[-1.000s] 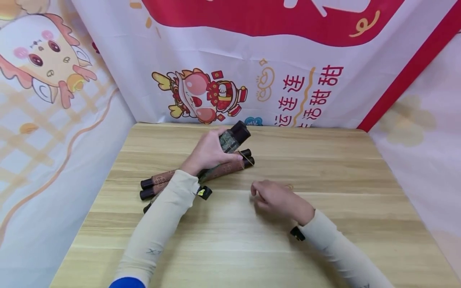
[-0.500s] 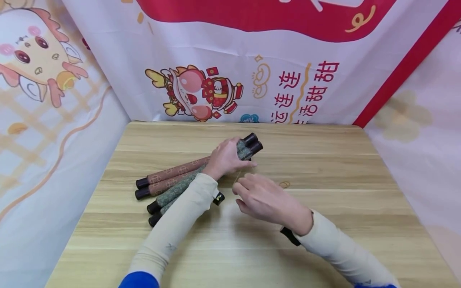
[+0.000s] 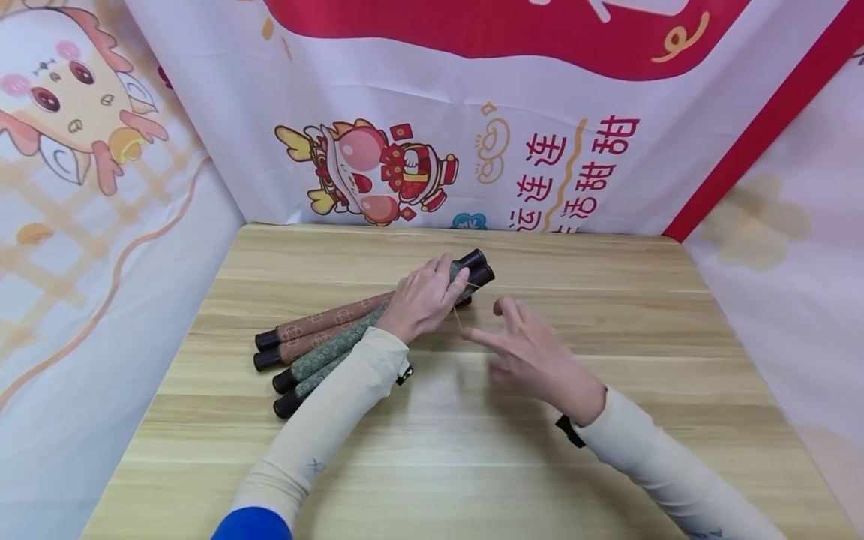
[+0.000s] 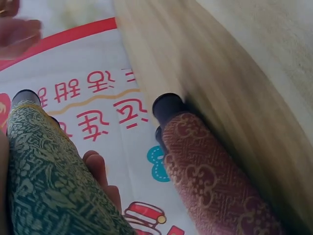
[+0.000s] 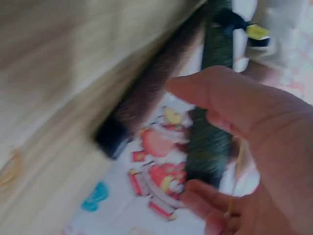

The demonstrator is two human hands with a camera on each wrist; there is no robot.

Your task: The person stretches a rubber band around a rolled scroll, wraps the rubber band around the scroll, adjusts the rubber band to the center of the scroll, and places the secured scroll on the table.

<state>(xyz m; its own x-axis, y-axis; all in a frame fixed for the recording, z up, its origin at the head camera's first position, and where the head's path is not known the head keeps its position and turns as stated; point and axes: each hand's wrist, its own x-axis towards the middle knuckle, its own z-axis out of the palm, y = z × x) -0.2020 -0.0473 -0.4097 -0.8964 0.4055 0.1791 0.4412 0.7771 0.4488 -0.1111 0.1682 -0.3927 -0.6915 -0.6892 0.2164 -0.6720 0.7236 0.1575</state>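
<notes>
My left hand [image 3: 425, 296] grips a green patterned scroll [image 3: 340, 346] near its far end, its two rolls side by side with black end knobs. Under and behind it lies a brown patterned scroll [image 3: 317, 328] on the table. A thin rubber band [image 3: 457, 319] is looped around the green scroll's far end and stretches toward my right hand [image 3: 540, 360]. The band is hooked on my right fingers [image 5: 208, 203], which are spread in the head view. In the left wrist view, the brown scroll [image 4: 205, 171] sits apart from the green one [image 4: 46, 166].
A loose yellowish rubber band [image 5: 12, 169] lies on the wooden table [image 3: 432, 480]. A printed white and red cloth [image 3: 574, 97] hangs along the table's back edge, and patterned cloth [image 3: 169, 300] drapes the left side.
The green scroll's far end has moved right and nearer. My right hand moved in to the band, then back right, fingers spreading, the band stretched. The left thumb has shifted up onto the scroll.
</notes>
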